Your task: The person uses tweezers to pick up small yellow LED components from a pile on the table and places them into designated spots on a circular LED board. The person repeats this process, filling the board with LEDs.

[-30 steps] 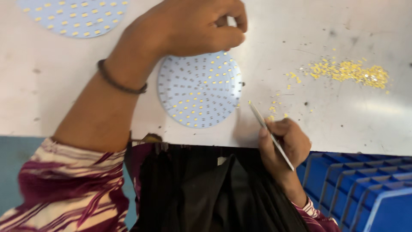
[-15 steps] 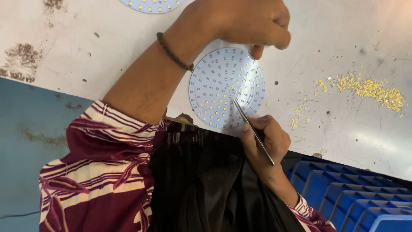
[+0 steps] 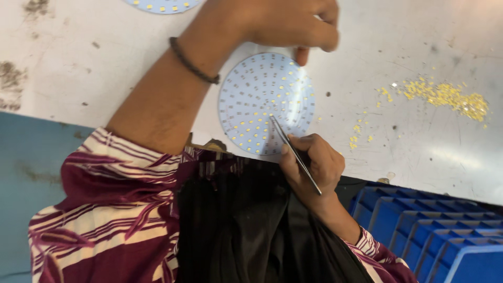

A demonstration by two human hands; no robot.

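Your right hand [image 3: 313,162] grips tweezers [image 3: 294,153], tips on the round LED board [image 3: 266,102]. Your left hand [image 3: 291,23], curled closed, pins the board's far edge.

No packages, labels, signs or screens in view, only bare worktop, loose parts and open bins

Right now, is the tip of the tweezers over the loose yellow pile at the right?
No, the tweezers in the right hand point their tip onto the round white board, well left of the yellow pile.
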